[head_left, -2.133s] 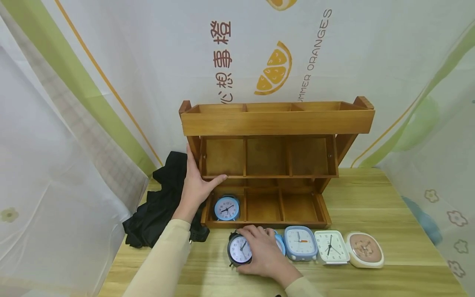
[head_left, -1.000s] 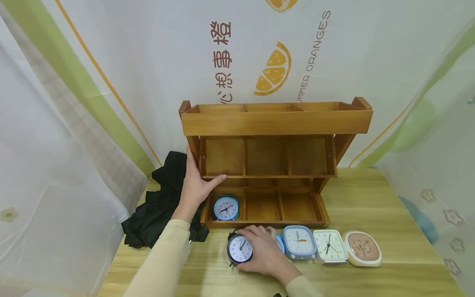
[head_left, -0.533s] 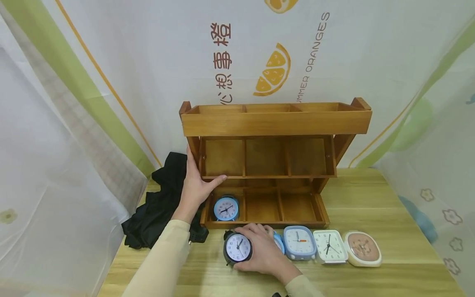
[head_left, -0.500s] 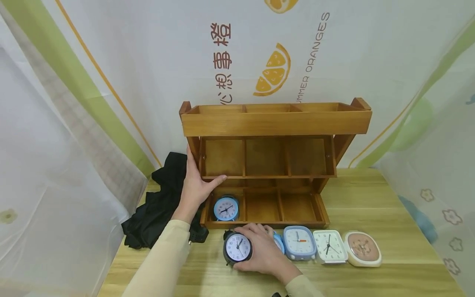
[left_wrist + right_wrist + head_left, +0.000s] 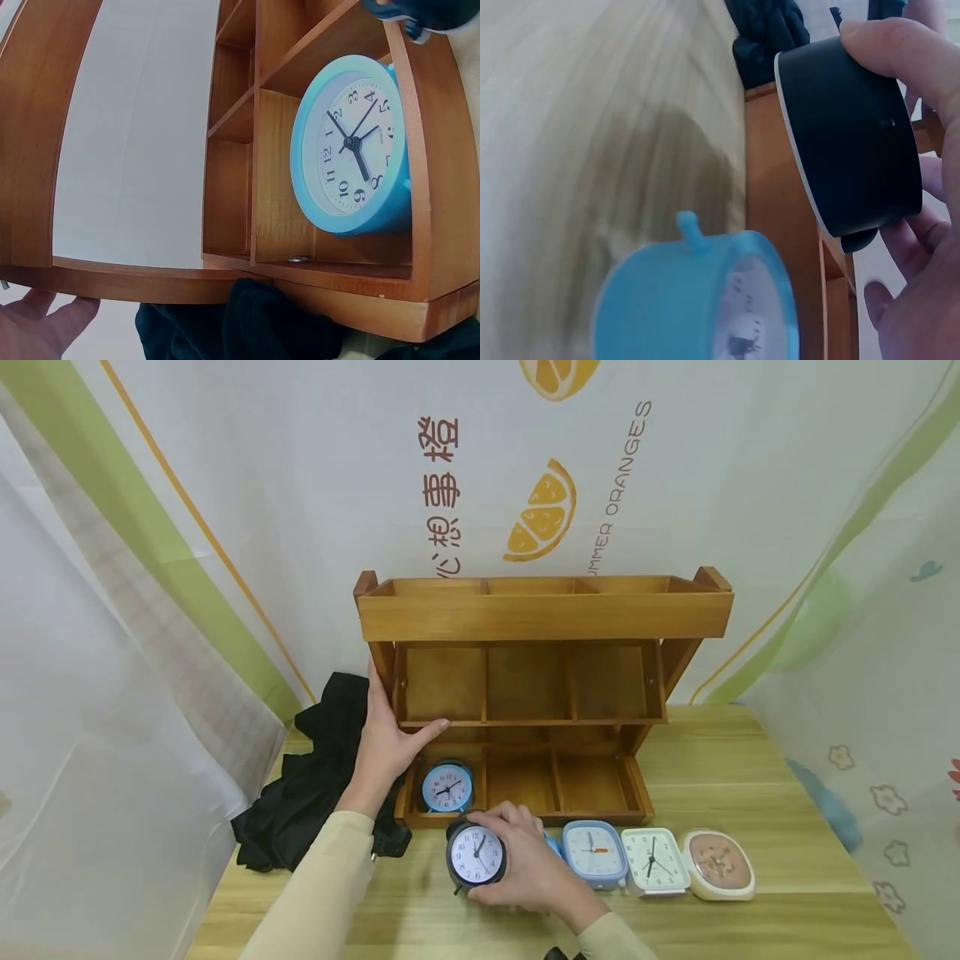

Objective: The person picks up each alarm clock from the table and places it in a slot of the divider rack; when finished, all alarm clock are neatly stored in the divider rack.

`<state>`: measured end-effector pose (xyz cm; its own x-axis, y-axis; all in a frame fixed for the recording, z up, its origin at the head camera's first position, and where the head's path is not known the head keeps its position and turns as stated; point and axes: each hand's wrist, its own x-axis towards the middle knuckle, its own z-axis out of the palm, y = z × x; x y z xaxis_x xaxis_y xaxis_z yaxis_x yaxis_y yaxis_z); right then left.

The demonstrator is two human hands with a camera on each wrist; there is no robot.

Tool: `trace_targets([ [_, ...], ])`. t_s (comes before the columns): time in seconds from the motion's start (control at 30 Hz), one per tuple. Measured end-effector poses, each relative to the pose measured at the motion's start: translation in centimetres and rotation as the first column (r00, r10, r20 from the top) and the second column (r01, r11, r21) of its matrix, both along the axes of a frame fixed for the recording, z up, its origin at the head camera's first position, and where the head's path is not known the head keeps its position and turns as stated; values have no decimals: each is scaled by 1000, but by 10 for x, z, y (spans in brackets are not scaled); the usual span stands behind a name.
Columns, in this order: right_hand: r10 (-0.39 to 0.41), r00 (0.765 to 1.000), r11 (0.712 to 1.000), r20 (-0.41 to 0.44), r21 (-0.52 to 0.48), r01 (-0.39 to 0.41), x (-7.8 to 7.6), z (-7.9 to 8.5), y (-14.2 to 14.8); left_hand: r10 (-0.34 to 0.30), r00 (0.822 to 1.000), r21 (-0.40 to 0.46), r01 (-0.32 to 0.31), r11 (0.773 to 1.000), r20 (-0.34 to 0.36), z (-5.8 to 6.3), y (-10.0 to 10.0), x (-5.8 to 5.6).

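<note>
My right hand (image 5: 528,864) grips a round black alarm clock (image 5: 477,855) with a white dial, thumb and fingers around its sides. In the right wrist view the black clock (image 5: 847,139) is raised above the table, beside a blue alarm clock (image 5: 675,307). My left hand (image 5: 386,752) rests at the left side of a tiered wooden rack (image 5: 540,617), fingers straight along the upright and thumb stretched over the middle tier's front edge. Another round blue alarm clock (image 5: 447,788) stands in the bottom tier's left compartment, close up in the left wrist view.
Right of my right hand stand a square blue clock (image 5: 595,853), a square white clock (image 5: 654,860) and a cream clock with a brown face (image 5: 720,864) in a row. A black cloth (image 5: 300,793) lies left of the rack. White curtains surround the wooden table (image 5: 795,910).
My right hand has lifted the black clock off the table and brought it slightly closer to the rack. My left hand keeps its place on the rack. The head view has shifted a little.
</note>
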<state>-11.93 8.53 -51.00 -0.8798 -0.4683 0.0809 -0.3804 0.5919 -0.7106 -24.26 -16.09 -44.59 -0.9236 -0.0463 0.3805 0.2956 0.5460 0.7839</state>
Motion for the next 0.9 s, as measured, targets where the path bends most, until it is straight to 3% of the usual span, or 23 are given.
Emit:
trace_targets([
  [0.6, -71, 997, 997, 5, -36, 71, -25, 15, 21, 8, 1000, 0, -8, 1000, 15, 0, 0, 0],
  [0.9, -136, 991, 989, 5, -53, 136, -36, 6, 29, 5, 1000, -3, -5, 1000, 9, 0, 0, 1],
])
